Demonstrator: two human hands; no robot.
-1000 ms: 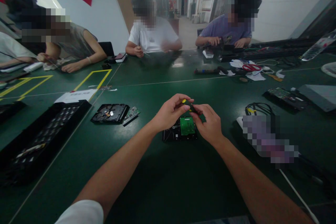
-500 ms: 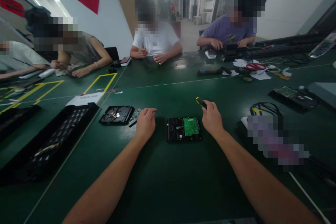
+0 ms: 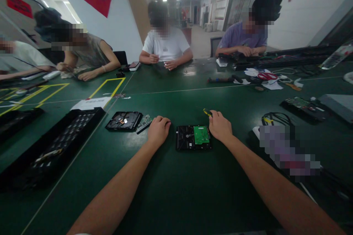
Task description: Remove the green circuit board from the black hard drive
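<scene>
A black hard drive [image 3: 187,138] with a green circuit board [image 3: 201,134] on top lies flat on the green table between my hands. My left hand [image 3: 158,130] rests on the table just left of the drive, fingers curled shut, with nothing visible in them. My right hand [image 3: 220,126] sits at the drive's right edge, closed around a small black and yellow screwdriver [image 3: 207,112] whose end sticks out past my fingers.
An opened drive [image 3: 123,120] and a loose circuit board [image 3: 144,122] lie to the left, beside a long black tray [image 3: 52,143]. Black cables [image 3: 275,119] and another board [image 3: 302,103] lie to the right. Several people sit across the table, working with their hands.
My hands came apart from above the drive and dropped to the table on either side of it. The right hand kept the screwdriver. The camera tilted up slightly.
</scene>
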